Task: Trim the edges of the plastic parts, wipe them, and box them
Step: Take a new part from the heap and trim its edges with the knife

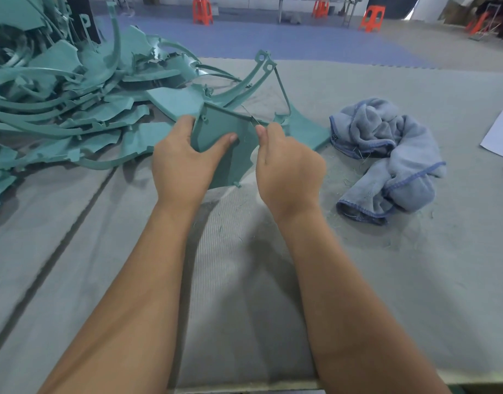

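A teal plastic panel (pixel 224 143) is held just above the grey padded table (pixel 273 280), near its middle, with the loose heap of untrimmed teal parts (pixel 60 109) lying to the left and behind. The left hand (pixel 185 163) is wrapped on the panel's left edge, thumb pressed across the face, fingers curled behind. The right hand (pixel 284 169) is closed in a pinch at the panel's upper right edge; a thin sliver of blade (pixel 253 120) appears to project from the fingertips, though the tool itself is too hidden to be named with certainty. Trimming is judged to be the step in hand, and early in the task, since the pile is large and no box is seen. A crumpled blue towel (pixel 386 157) lies to the right, well apart from the panel, ready for wiping. Fine shavings are scattered on the table near the towel. A white sheet of paper (pixel 500 135) is partly seen at the far right edge. For a clean trim, the panel should be braced firmly by the left hand, the blade kept at a shallow angle along the edge and drawn away from the left thumb, in one steady pass rather than short jabs. Mounting tabs along the rim should be avoided. Orange stools (pixel 202 9) stand far behind.
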`<action>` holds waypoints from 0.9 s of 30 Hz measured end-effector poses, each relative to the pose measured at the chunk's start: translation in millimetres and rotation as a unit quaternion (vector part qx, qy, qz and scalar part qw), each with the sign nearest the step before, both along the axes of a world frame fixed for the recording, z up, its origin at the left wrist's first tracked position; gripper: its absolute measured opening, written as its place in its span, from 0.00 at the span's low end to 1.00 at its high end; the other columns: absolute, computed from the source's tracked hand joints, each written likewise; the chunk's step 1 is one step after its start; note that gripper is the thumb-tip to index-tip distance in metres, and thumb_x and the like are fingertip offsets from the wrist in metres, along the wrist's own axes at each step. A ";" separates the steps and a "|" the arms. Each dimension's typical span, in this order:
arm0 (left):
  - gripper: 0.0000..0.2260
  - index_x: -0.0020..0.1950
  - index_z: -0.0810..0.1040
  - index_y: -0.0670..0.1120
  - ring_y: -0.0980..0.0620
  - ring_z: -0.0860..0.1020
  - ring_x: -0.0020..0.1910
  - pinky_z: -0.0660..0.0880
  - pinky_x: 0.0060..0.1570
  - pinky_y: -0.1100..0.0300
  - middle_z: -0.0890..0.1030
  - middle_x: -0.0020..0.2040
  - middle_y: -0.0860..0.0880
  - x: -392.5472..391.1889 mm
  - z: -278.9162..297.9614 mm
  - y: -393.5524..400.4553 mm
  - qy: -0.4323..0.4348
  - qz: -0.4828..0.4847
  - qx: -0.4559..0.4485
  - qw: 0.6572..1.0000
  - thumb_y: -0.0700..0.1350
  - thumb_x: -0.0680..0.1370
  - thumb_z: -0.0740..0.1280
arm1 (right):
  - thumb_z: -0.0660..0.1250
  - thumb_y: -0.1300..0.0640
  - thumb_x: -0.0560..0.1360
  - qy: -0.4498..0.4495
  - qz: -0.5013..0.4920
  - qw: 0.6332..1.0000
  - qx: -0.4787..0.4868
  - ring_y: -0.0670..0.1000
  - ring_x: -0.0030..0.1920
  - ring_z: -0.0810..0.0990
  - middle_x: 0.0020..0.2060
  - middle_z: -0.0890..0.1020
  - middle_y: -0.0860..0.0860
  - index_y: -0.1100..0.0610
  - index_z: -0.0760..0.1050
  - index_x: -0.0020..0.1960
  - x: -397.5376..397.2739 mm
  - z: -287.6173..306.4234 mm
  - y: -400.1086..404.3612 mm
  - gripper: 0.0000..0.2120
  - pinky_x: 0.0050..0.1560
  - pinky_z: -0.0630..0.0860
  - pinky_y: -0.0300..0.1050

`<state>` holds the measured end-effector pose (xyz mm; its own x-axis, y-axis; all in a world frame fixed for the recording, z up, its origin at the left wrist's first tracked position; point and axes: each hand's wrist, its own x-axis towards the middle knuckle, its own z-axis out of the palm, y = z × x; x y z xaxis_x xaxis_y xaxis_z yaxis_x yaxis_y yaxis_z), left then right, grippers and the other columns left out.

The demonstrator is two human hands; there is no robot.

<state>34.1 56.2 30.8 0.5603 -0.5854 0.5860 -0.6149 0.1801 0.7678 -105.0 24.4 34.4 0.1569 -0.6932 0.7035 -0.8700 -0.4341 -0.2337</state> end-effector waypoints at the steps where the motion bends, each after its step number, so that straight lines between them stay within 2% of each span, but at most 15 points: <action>1: 0.17 0.44 0.77 0.52 0.62 0.77 0.37 0.75 0.36 0.63 0.78 0.35 0.65 0.4 -0.7 -1.1 -0.005 0.005 0.004 1.000 0.63 0.66 0.72 | 0.49 0.48 0.83 -0.004 -0.002 1.000 0.000 0.56 0.29 0.64 0.28 0.69 0.49 0.56 0.72 0.45 -1.1 -0.2 -0.3 0.18 0.28 0.46 0.45; 4: 0.19 0.45 0.78 0.50 0.58 0.79 0.38 0.78 0.39 0.53 0.80 0.37 0.59 0.7 -1.7 -1.8 -0.011 0.005 0.010 1.000 0.63 0.66 0.72 | 0.50 0.48 0.83 -0.019 -0.001 1.000 0.007 0.56 0.28 0.64 0.27 0.67 0.48 0.54 0.69 0.43 -2.0 -2.3 -0.9 0.16 0.27 0.45 0.44; 9: 0.21 0.46 0.78 0.47 0.53 0.80 0.39 0.78 0.39 0.49 0.82 0.39 0.54 1.1 -1.0 -1.5 -0.015 -0.003 0.017 1.000 0.63 0.66 0.72 | 0.49 0.47 0.83 -0.015 -0.007 1.000 0.001 0.57 0.28 0.65 0.28 0.70 0.51 0.55 0.71 0.44 -3.3 -3.4 -3.9 0.18 0.27 0.49 0.44; 11: 0.21 0.46 0.78 0.47 0.51 0.79 0.38 0.78 0.39 0.49 0.81 0.38 0.53 0.4 -0.1 -1.0 -0.028 0.001 0.022 0.999 0.63 0.66 0.72 | 0.48 0.47 0.83 0.003 -0.013 1.000 -0.001 0.58 0.29 0.65 0.29 0.71 0.52 0.55 0.71 0.45 -5.0 -3.9 -5.2 0.19 0.29 0.52 0.45; 14: 0.21 0.43 0.75 0.47 0.52 0.77 0.35 0.75 0.34 0.53 0.78 0.35 0.54 -2.5 1.0 0.3 -0.064 0.016 0.032 0.997 0.64 0.67 0.71 | 0.50 0.48 0.84 0.009 -0.018 1.000 0.006 0.58 0.28 0.65 0.28 0.69 0.52 0.56 0.70 0.44 -6.4 -1.6 -4.8 0.17 0.28 0.48 0.45; 18: 0.20 0.40 0.68 0.49 0.50 0.70 0.31 0.62 0.31 0.57 0.69 0.29 0.58 -8.3 4.8 3.2 -0.134 0.047 0.042 0.989 0.63 0.70 0.69 | 0.52 0.52 0.83 0.039 -0.027 0.998 0.039 0.57 0.30 0.64 0.25 0.63 0.49 0.54 0.69 0.46 -3.7 2.3 -2.3 0.11 0.28 0.46 0.45; 20: 0.19 0.39 0.66 0.50 0.49 0.68 0.31 0.59 0.31 0.58 0.65 0.28 0.59 -12.1 7.1 4.6 -0.169 0.059 0.047 0.983 0.63 0.71 0.69 | 0.55 0.57 0.81 0.052 -0.031 0.996 0.071 0.58 0.31 0.67 0.26 0.66 0.47 0.53 0.63 0.45 -1.9 4.5 -1.9 0.06 0.28 0.47 0.44; 22: 0.19 0.39 0.65 0.51 0.50 0.66 0.30 0.57 0.29 0.58 0.64 0.27 0.59 -14.9 8.2 5.0 -0.180 0.060 0.050 0.981 0.62 0.71 0.68 | 0.58 0.61 0.78 0.077 -0.043 0.990 0.106 0.58 0.35 0.76 0.30 0.71 0.47 0.53 0.60 0.45 0.5 8.0 -1.0 0.07 0.28 0.52 0.42; 24: 0.19 0.38 0.64 0.51 0.50 0.66 0.29 0.57 0.28 0.58 0.65 0.26 0.58 -15.9 8.7 5.4 -0.178 0.059 0.052 0.981 0.62 0.72 0.68 | 0.61 0.64 0.74 0.097 -0.047 0.984 0.142 0.58 0.42 0.82 0.31 0.72 0.48 0.54 0.60 0.46 3.4 13.6 -0.1 0.10 0.31 0.60 0.43; 27: 0.19 0.38 0.63 0.51 0.48 0.68 0.30 0.59 0.32 0.57 0.66 0.27 0.56 -15.9 9.1 5.8 -0.167 0.056 0.059 0.983 0.61 0.72 0.68 | 0.64 0.65 0.72 0.114 -0.042 0.978 0.172 0.59 0.46 0.82 0.38 0.77 0.52 0.57 0.67 0.51 6.2 24.2 1.0 0.11 0.32 0.60 0.43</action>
<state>18.2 62.0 39.9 0.4124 -0.6062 0.6800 -0.8470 0.0198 0.5312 -98.8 25.4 58.7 0.2160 -0.8997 0.3794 -0.9456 -0.2896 -0.1485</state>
